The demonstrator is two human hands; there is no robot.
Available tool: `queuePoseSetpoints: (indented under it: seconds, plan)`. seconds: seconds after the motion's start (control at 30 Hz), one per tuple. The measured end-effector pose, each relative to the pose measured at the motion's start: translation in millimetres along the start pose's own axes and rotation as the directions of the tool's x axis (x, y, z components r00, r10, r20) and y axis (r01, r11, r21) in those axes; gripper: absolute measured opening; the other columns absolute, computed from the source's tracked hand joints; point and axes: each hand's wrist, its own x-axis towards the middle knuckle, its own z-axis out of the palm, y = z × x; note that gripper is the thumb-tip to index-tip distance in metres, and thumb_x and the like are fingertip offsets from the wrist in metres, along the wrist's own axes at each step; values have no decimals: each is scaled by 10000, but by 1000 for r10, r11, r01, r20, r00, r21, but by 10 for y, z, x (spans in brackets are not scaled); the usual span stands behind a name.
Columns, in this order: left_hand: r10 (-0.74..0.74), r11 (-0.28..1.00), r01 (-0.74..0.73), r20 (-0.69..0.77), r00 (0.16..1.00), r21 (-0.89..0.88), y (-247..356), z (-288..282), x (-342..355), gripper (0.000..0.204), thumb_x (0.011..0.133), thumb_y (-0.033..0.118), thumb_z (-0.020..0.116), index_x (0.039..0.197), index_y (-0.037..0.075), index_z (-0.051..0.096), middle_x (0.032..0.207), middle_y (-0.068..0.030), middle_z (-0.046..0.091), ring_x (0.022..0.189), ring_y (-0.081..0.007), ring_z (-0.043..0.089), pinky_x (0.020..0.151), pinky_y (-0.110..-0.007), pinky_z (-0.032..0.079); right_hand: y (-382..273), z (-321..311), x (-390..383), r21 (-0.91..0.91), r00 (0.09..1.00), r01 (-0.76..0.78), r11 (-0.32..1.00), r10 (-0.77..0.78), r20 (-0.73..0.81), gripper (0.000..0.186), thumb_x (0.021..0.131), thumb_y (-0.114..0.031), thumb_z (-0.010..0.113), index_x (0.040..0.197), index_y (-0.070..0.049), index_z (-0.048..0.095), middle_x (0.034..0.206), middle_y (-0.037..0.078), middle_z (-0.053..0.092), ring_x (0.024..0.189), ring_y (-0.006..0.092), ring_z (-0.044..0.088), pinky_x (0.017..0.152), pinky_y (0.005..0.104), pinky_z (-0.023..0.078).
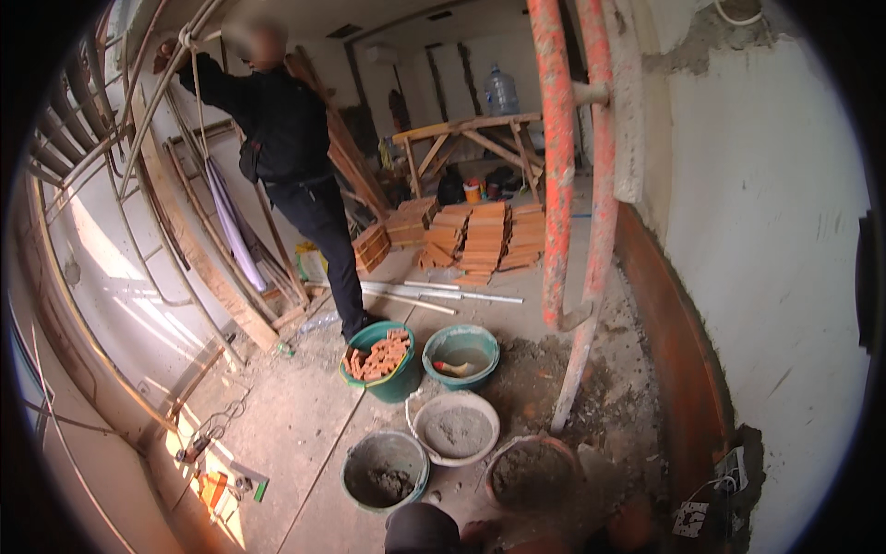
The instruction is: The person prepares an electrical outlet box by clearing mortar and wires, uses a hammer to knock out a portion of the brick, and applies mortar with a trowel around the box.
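At the lower edge, dim blurred shapes look like my left hand (477, 533) and my right hand (630, 524). Their fingers cannot be made out, nor anything in them. Nearest to them is a round tub (574, 454) of dark wet mortar. Beside it sits a pale tub (492, 436) of grey mix. A grey-green bucket (423, 482) has a lump of mortar at its bottom. Farther off, a green bucket (406, 380) is full of broken brick pieces. Next to that, a green basin (491, 367) contains murky water and a brush-like tool (454, 368). A dark rounded shape (422, 530) covers the bottom middle.
A person (293, 138) in dark clothes stands at the left, one arm raised to the scaffold poles (152, 97). An orange-painted metal frame (556, 166) rises at right. Stacked bricks (484, 235), a wooden trestle (471, 125), pale pipes (443, 294) and a corded tool (192, 451) lie around.
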Motion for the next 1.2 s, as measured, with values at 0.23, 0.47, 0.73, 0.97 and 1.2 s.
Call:
queuePoseSetpoints:
  seconds: [0.23, 0.47, 0.73, 0.97, 1.2]
  plan:
    - [433, 866, -424, -28, 901, -264, -515, 107, -231, 332, 898, 435, 583, 961, 114, 637, 898, -143, 635, 805, -346, 578, 778, -512, 468, -523, -290, 215, 169, 845, -176, 970, 61, 531, 429, 903, -262, 576, 1261, -28, 615, 1204, 243, 619, 1105, 446, 598, 948, 515, 491]
    - [730, 553, -689, -125, 671, -468, -901, 416, -208, 306, 911, 413, 560, 886, 112, 610, 843, -140, 603, 737, -340, 535, 742, -523, 452, -708, -98, 355, 69, 884, -331, 941, 284, 371, 436, 742, -258, 674, 1145, -96, 712, 922, 211, 695, 904, 406, 686, 794, 511, 558]
    - [829, 295, -783, -261, 495, -547, -1050, 1200, 123, 303, 922, 381, 541, 820, 101, 596, 780, -149, 575, 671, -348, 511, 692, -537, 442, -219, 86, 516, 175, 912, -178, 968, 96, 398, 368, 750, -231, 709, 1084, -78, 687, 1022, 204, 684, 961, 402, 665, 826, 507, 535]
    - [790, 456, -760, -182, 585, -463, -1010, 1406, 121, 310, 926, 324, 530, 775, 67, 616, 693, -190, 558, 608, -390, 535, 608, -562, 448, 294, 644, 530, 161, 867, -157, 974, 58, 495, 368, 787, -250, 746, 1094, -54, 697, 1052, 203, 689, 1015, 408, 650, 885, 501, 518]
    - [49, 999, -49, 21, 999, 14, -24, 489, 138, 378, 939, 374, 574, 1007, 12, 656, 883, -183, 642, 804, -375, 640, 700, -507, 520, 729, 742, 377, 1, 647, -334, 943, 228, 728, 425, 866, -349, 698, 1184, -68, 710, 1160, 187, 700, 1110, 345, 661, 976, 468, 514]
